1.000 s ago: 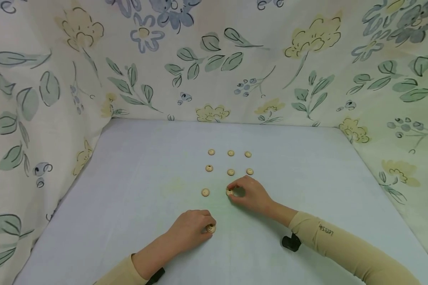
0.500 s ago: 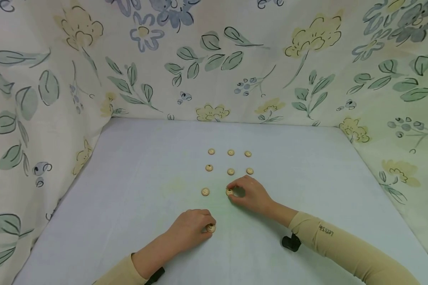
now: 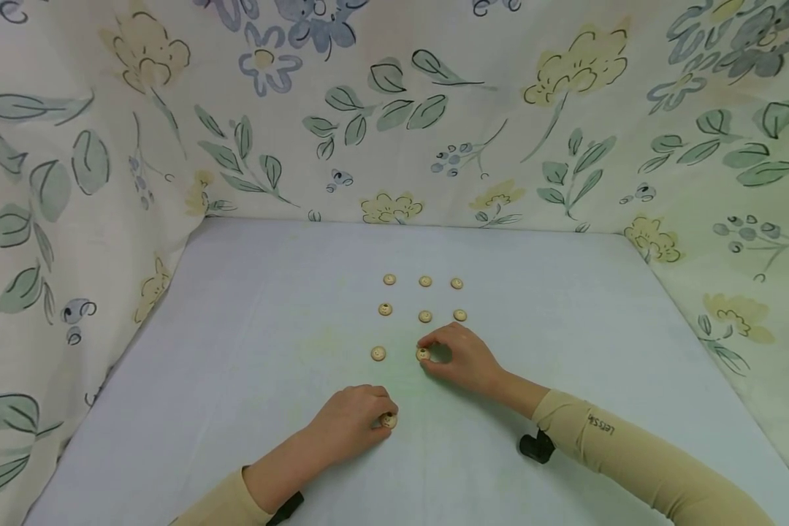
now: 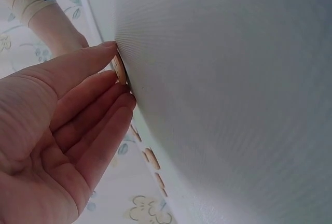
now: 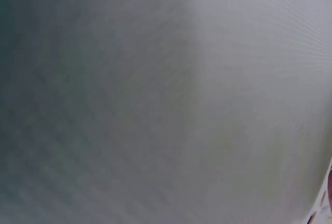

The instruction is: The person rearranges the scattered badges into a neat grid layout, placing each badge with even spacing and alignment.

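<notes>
My left hand pinches a round wooden button by its edges between thumb and fingers, low at the table's surface. In the left wrist view that button shows edge-on between the fingertips. Farther forward, my right hand holds another pale wooden button between thumb and index finger. Just left of it lies a loose button. The right wrist view is nearly all white cloth, with only a sliver of the hand at its right edge.
Beyond the hands, several more buttons lie in two rows, with one button in the nearer row and another in the farther. A white cloth covers the table. Floral fabric rises along the back and sides.
</notes>
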### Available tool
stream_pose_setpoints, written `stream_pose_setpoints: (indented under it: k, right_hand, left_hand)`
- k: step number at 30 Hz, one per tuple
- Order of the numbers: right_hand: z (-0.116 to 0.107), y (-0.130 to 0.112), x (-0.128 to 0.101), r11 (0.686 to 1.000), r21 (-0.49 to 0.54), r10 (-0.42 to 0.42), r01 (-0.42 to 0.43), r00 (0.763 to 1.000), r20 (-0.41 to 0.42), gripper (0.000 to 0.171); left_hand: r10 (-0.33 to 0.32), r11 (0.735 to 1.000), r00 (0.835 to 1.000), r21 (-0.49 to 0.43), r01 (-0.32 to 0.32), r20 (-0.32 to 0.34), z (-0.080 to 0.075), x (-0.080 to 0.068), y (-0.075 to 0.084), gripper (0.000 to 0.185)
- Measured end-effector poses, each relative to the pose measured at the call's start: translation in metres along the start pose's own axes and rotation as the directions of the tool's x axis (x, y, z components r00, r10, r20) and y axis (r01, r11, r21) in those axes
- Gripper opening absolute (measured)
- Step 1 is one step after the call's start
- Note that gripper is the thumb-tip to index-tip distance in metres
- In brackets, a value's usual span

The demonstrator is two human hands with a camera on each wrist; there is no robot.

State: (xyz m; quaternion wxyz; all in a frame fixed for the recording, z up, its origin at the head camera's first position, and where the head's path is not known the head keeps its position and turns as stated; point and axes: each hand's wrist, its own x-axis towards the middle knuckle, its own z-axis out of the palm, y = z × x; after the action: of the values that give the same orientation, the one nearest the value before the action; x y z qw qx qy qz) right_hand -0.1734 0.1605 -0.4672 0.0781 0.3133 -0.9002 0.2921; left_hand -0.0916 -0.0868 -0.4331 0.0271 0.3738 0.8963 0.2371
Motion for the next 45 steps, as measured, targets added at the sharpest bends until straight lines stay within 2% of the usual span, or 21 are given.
stream_pose_setpoints:
  k: [12, 27, 36, 45]
  right_hand:
    - [-0.004, -0.002, -0.002, 0.999, 0.001, 0.048, -0.048, 0.999, 0.023, 0.025]
    - [-0.014, -0.001, -0.018, 0.995, 0.046, 0.088, -0.088, 0.996, -0.006, 0.027]
    - [-0.018, -0.003, -0.033, 0.994, 0.094, 0.057, -0.051, 0.997, -0.056, 0.028]
    - [-0.022, -0.012, -0.046, 0.993, 0.119, 0.027, -0.016, 0.996, -0.089, 0.029]
  left_hand:
    - [-0.018, 1.000, 1.000, -0.007, 0.018, 0.015, -0.001, 0.000, 0.000, 0.011]
    - [-0.009, 1.000, 1.000, -0.021, 0.009, 0.013, 0.000, -0.001, -0.001, 0.011]
    - [0.007, 1.000, 1.000, -0.021, -0.007, 0.007, 0.001, 0.000, 0.000, 0.012]
    - [0.047, 0.998, 0.999, 0.044, -0.047, -0.004, 0.002, 0.002, 0.001, 0.016]
